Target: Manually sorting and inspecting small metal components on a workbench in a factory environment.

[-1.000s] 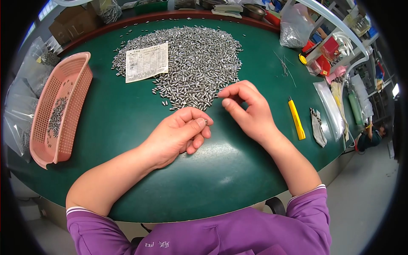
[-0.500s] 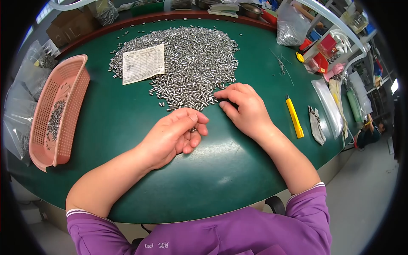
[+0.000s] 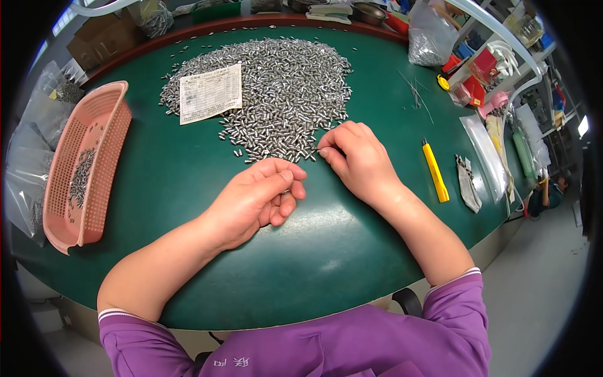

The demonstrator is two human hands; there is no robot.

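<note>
A big heap of small silver metal pins lies on the green table. My right hand rests at the heap's near right edge, its fingertips pinching a thin pin there. My left hand lies just below the heap with its fingers curled in; a bit of metal shows between its thumb and fingers. A printed paper slip sits on the left part of the heap.
A pink perforated basket with some pins stands at the left, clear plastic bags beside it. A yellow utility knife and a small packet lie at the right. Boxes, bags and tools crowd the far and right edges.
My right hand has slid slightly left and down to the heap's edge. My left hand has stayed curled in nearly the same spot.
</note>
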